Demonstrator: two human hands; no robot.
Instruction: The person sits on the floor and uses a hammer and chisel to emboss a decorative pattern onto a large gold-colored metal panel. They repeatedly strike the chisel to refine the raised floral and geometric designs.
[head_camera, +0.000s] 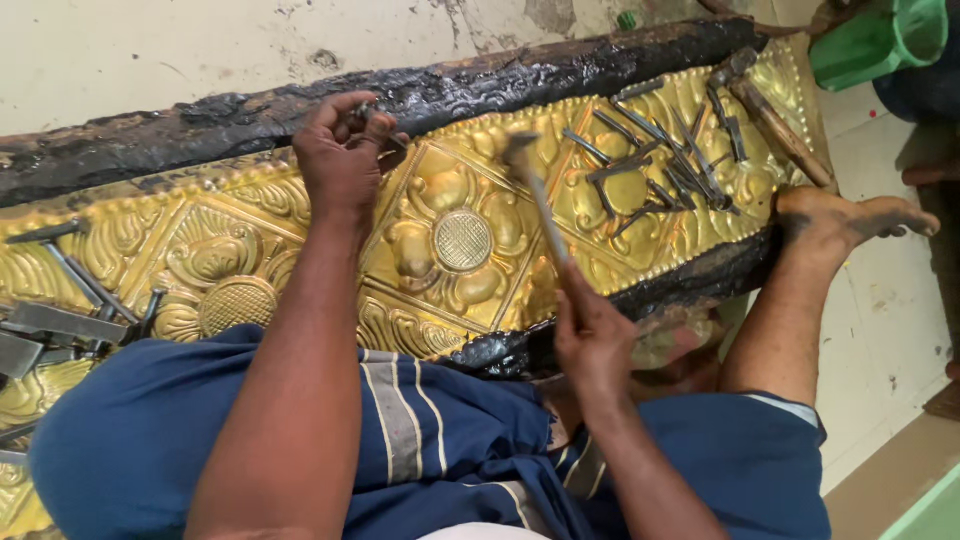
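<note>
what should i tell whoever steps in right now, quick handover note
Left hand: pinches a small metal punch upright at the brass sheet's top border.
Right hand: grips a hammer, head raised over the sheet.
Spare punches lie right on the sheet; more tools lie left.
Done: flower and lattice relief across the middle.
Left: cannot tell; hands are at the top border.

left hand (342, 150) pinched forward, right hand (590, 335) apparently fisted, raised
</note>
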